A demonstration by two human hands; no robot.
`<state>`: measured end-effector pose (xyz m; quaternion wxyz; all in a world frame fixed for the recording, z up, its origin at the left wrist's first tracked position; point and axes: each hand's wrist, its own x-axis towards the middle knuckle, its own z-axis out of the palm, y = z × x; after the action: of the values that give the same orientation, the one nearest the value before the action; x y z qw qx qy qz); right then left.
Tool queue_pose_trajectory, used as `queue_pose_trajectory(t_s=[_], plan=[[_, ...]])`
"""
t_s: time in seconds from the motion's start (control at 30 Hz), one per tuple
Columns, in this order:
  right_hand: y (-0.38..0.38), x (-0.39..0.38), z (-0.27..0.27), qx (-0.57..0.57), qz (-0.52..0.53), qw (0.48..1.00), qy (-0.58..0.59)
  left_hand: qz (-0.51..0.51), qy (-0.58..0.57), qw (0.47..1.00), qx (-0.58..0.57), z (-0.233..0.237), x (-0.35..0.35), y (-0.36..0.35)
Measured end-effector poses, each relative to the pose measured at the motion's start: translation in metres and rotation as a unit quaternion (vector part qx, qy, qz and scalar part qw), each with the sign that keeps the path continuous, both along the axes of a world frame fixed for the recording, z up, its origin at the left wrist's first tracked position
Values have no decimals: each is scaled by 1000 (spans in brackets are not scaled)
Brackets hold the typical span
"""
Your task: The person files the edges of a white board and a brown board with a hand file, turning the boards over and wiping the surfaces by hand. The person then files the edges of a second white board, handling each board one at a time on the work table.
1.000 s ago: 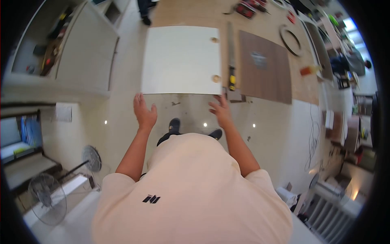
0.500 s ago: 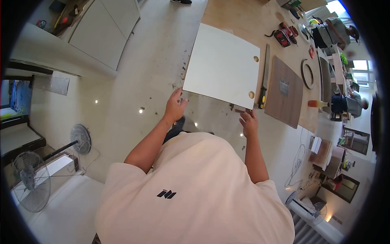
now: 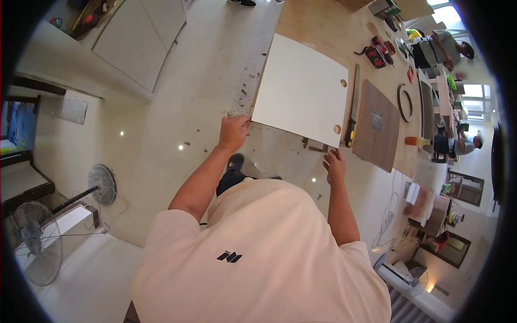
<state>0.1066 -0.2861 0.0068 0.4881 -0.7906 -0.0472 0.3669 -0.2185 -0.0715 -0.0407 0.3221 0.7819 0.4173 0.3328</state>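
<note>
From my remote seat I see a white rectangular panel (image 3: pixel 301 89) lying flat, slightly skewed, one near corner pinched in the left hand (image 3: pixel 234 133), the other at the right hand's (image 3: pixel 335 168) fingertips, two round tan recesses (image 3: pixel 337 129) on that side.

I count one left hand (image 3: pixel 233 133) and one right hand (image 3: pixel 335 167) of my own, both bare; one flat white rectangular panel (image 3: pixel 301 90) bearing two round brass-toned recesses (image 3: pixel 343 83); one brown wood-grain panel (image 3: pixel 371 139); one long-bladed metal tool (image 3: pixel 354 107) with a black-and-yellow handle (image 3: pixel 350 134); one orange bottle (image 3: pixel 417 141); and two pedestal fans (image 3: pixel 36 237) with round wire cages.
</note>
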Motion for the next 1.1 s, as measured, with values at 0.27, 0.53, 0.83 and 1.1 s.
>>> queue_pose_trajectory(t_s=[0.27, 0.53, 0.83, 1.1], plan=[[1, 11, -2, -29, 23, 999, -17, -34, 15, 996, 84, 2, -9, 9], [5, 7, 2, -37, 19, 999, -26, 39, -148, 972, -178, 5, 0, -23], [5, 7, 2, -35, 30, 999, -25, 36, -180, 953, -239, -19, 22, -51], [2, 12, 3, -43, 78, 995, -38, 43, -75, 985, -150, -26, 16, -44]])
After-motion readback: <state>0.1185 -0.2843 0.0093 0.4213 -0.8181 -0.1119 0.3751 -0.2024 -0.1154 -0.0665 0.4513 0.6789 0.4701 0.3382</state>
